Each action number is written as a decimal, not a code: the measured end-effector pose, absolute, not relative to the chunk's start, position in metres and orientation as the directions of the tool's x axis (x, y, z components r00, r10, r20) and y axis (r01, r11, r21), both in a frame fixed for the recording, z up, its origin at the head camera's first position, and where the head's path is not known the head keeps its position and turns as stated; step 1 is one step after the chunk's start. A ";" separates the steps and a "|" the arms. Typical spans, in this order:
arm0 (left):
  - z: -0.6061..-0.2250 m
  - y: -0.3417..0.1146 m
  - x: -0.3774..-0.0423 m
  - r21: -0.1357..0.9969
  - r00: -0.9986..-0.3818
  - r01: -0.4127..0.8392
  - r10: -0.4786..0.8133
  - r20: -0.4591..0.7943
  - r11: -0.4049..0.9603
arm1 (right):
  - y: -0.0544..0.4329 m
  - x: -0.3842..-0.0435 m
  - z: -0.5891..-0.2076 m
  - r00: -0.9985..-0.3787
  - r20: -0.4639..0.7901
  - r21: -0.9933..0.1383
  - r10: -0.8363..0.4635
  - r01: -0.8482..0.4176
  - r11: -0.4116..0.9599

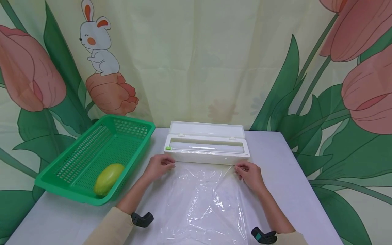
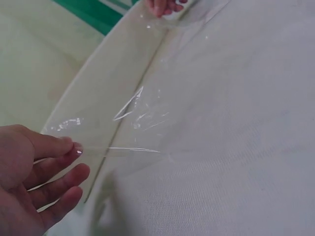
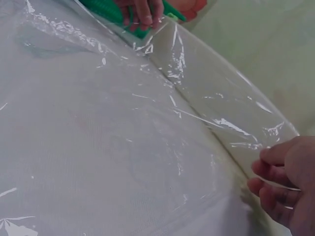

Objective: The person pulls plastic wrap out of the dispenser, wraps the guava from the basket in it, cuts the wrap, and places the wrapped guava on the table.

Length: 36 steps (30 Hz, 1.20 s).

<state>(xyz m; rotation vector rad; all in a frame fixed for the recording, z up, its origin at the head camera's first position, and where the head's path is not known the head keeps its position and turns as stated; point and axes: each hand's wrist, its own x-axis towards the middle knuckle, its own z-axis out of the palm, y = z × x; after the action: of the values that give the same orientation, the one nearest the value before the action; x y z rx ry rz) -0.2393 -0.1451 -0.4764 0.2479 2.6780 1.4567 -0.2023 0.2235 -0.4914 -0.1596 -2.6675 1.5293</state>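
Film [image 1: 199, 204] in the head view: clear, glossy, creased, extending over the white table [image 1: 294, 190] before a smooth oblong box [image 1: 211, 158]. Left hand [image 1: 160, 166] and right hand [image 1: 251, 175], set apart, pinch opposite edges. Left wrist view: woven cloth [image 2: 197, 206] shows through. Right wrist view: bright wrinkles streak the surface.

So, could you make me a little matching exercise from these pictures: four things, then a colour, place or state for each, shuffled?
1. basket
2. fruit
3. plastic film
4. box

A. see-through, wrinkled
B. white, lid open
C. green, full of small holes
D. yellowish, lying in the basket

Pairs: 1-C, 2-D, 3-A, 4-B
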 end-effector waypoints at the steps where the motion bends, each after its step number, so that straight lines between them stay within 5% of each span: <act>1: -0.477 -0.146 -0.239 0.840 -0.984 0.099 0.177 0.003 0.534 | 0.223 -0.202 -0.492 -0.993 0.004 -0.862 0.122 0.058 0.503; 36: -0.492 -0.152 -0.248 0.805 -0.997 0.073 0.060 0.047 0.588 | 0.239 -0.209 -0.496 -0.986 -0.005 -0.806 0.168 0.104 0.583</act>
<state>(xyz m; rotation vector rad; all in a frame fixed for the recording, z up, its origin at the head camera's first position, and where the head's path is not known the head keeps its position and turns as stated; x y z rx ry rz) -0.2480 -0.1517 -0.4918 0.1174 2.8129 1.4273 -0.2093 0.2386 -0.4963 -0.2350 -2.7307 1.3835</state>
